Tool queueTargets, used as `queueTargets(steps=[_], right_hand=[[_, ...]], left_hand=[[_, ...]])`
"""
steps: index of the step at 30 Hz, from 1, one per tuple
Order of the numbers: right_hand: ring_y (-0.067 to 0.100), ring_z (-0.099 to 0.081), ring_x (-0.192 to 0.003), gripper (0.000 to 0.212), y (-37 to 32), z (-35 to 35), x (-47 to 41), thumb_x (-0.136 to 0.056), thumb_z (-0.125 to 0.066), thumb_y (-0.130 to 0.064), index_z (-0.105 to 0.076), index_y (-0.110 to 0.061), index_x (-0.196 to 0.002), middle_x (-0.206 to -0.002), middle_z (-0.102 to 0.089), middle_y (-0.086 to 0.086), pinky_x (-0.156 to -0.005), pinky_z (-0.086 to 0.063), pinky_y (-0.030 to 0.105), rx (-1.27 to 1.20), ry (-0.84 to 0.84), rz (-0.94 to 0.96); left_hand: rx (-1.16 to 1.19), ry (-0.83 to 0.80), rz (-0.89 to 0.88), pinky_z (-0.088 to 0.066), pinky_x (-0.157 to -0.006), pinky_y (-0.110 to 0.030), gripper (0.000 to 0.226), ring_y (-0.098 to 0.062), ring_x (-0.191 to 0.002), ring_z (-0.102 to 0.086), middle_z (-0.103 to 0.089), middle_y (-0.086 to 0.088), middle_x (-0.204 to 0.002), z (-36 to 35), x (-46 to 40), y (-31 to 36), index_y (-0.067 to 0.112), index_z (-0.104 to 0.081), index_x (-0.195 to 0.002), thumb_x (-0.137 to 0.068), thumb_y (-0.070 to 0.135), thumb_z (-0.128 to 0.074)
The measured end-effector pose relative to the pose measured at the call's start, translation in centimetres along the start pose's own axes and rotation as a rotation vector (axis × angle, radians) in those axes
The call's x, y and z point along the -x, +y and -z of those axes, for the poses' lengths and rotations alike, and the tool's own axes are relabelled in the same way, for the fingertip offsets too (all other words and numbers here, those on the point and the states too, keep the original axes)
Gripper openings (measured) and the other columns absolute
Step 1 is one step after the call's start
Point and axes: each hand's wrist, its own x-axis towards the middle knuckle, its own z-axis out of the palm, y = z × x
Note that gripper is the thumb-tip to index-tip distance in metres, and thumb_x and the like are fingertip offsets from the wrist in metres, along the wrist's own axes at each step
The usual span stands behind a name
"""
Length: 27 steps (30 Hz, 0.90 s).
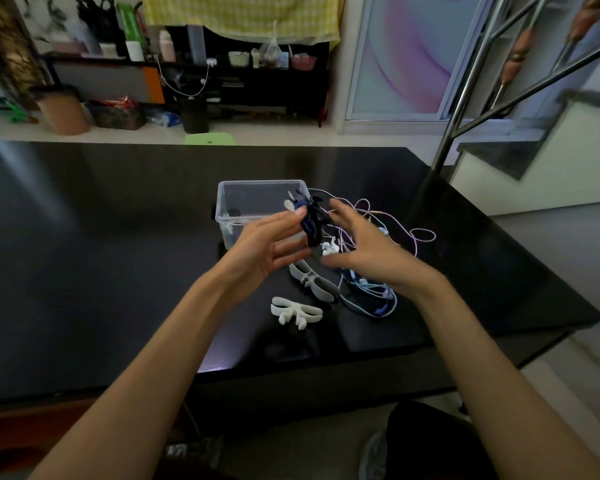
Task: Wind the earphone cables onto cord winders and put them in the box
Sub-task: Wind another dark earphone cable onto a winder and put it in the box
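Observation:
My left hand [271,244] holds a cord winder wound with dark blue cable [310,223] between thumb and fingers, just over the right end of the clear plastic box [222,202]. The winder's white tip and the plug stick up above my thumb. My right hand [364,251] hovers beside it with fingers spread, holding nothing. Two bare white cord winders [312,280] [297,311] lie on the black table in front of my hands. A light blue earphone cable [371,296] is heaped under my right wrist. A pink cable [413,237] loops loosely behind my right hand.
The black glossy table [118,254] reaches to its front edge near my elbows. Something small and white [229,225] lies inside the box. A metal stair rail [454,109] rises at the table's right rear. Shelves with clutter stand behind.

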Motion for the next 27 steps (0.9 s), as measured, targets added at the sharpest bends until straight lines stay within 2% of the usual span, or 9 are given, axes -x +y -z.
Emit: queueTargets(steps=[3,6,8,11,13,17,21,24,27], right_hand=[[0.009,-0.065,-0.087,0.045,0.1,-1.4,-0.6,-0.094,-0.051,-0.001,-0.041,-0.009,-0.137,-0.099,-0.065,0.002,-0.076,-0.052,0.012,-0.238,0.015,0.024],[0.003,-0.044,-0.044,0.027,0.3,-1.3,-0.8,-0.102,-0.037,-0.011,-0.056,-0.004,-0.119,-0.067,-0.050,0.003,-0.041,-0.041,0.015,-0.277,0.123,-0.037],[0.001,-0.034,-0.037,0.029,0.7,-0.9,-1.0,-0.102,-0.036,-0.019,-0.063,-0.008,-0.107,-0.060,-0.044,0.000,-0.038,-0.028,0.011,-0.122,0.179,-0.008],[0.001,-0.035,-0.035,0.034,1.1,-0.9,-0.7,-0.099,-0.043,-0.031,-0.071,-0.013,-0.093,-0.043,-0.043,-0.010,-0.043,-0.029,0.011,0.085,0.235,0.048],[0.001,-0.036,-0.035,0.032,1.1,-0.6,-0.5,-0.098,-0.046,-0.034,-0.072,-0.015,-0.095,-0.038,-0.042,-0.013,-0.043,-0.029,0.009,0.044,0.225,0.044],[-0.004,-0.054,-0.052,0.027,1.8,0.4,-0.1,-0.088,-0.064,-0.022,-0.058,-0.021,-0.115,-0.067,-0.061,-0.006,-0.047,-0.039,0.006,-0.108,0.135,0.010],[-0.001,-0.060,-0.063,0.014,2.8,1.1,0.0,-0.088,-0.063,-0.032,-0.068,-0.020,-0.094,-0.074,-0.068,-0.005,-0.061,-0.043,0.009,0.073,0.324,0.048],[0.001,-0.059,-0.054,0.022,3.1,1.3,0.2,-0.093,-0.056,-0.030,-0.069,-0.013,-0.086,-0.066,-0.067,-0.004,-0.054,-0.046,0.012,-0.090,0.302,-0.025],[0.010,-0.063,-0.061,0.032,3.1,1.1,0.3,-0.097,-0.049,-0.030,-0.064,-0.010,-0.077,-0.067,-0.069,0.001,-0.062,-0.052,0.019,-0.308,0.244,-0.255]], left_hand=[[0.088,0.058,-0.010,-0.057,-0.076,-0.021,0.024,-0.012,-0.088,-0.070,-0.073,-0.003,-0.103,0.1,0.0,0.1,0.016,-0.065,-0.103,-0.083,0.028,-0.059],[0.217,0.233,-0.059,-0.056,-0.071,-0.017,0.016,-0.012,-0.088,-0.069,-0.072,-0.004,-0.102,0.8,-0.3,-0.1,0.015,-0.064,-0.102,-0.090,0.023,-0.057],[0.285,0.313,-0.086,-0.056,-0.076,-0.018,0.019,-0.012,-0.093,-0.069,-0.071,-0.005,-0.107,1.1,-0.5,-0.2,0.015,-0.063,-0.106,-0.091,0.025,-0.058],[0.387,0.367,-0.095,-0.055,-0.079,-0.018,0.024,-0.014,-0.097,-0.067,-0.069,-0.007,-0.110,1.1,-0.5,-0.1,0.012,-0.062,-0.110,-0.091,0.026,-0.058],[0.433,0.402,-0.095,-0.055,-0.080,-0.019,0.026,-0.015,-0.100,-0.067,-0.069,-0.008,-0.110,1.0,-0.4,-0.1,0.011,-0.061,-0.112,-0.091,0.026,-0.059],[0.437,0.466,-0.107,-0.056,-0.078,-0.020,0.026,-0.015,-0.097,-0.067,-0.069,-0.010,-0.109,1.4,-0.5,-0.1,0.008,-0.061,-0.111,-0.090,0.023,-0.061],[0.353,0.545,-0.113,-0.057,-0.070,-0.018,0.036,-0.014,-0.092,-0.069,-0.069,-0.011,-0.108,2.1,-0.4,-0.5,0.007,-0.058,-0.121,-0.088,0.021,-0.063],[0.346,0.525,-0.122,-0.057,-0.069,-0.017,0.033,-0.013,-0.091,-0.069,-0.069,-0.010,-0.109,2.1,-0.3,-0.5,0.008,-0.059,-0.119,-0.089,0.022,-0.062],[0.383,0.416,-0.131,-0.057,-0.074,-0.019,0.026,-0.013,-0.091,-0.069,-0.070,-0.008,-0.107,1.7,-0.2,0.0,0.011,-0.061,-0.114,-0.092,0.025,-0.058]])
